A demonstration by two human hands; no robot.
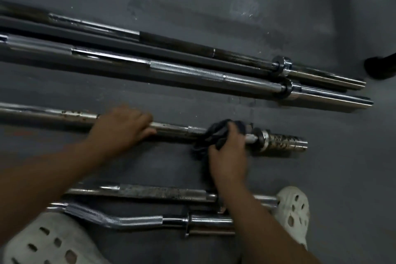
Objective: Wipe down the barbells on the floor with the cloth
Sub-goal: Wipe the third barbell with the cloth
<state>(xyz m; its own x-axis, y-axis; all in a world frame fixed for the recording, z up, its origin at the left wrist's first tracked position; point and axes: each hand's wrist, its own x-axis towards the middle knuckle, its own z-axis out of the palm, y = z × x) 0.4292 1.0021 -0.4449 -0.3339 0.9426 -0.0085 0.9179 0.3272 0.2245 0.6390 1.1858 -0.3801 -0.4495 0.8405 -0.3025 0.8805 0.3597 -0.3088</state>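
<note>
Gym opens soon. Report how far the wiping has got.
Done: nothing provable; the far chrome barbell shines. In hand: right hand holds the cloth on the middle barbell near its collar; left hand steadies it. Left: its spotted sleeve, the near straight bar, the curl bar.

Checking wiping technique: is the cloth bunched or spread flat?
Bunched: the cloth is crumpled around the barbell in the right hand.

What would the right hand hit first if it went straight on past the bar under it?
Likely the chrome barbell, after a strip of bare floor; the right hand points away from the person, slightly left. Depth is unclear.
</note>
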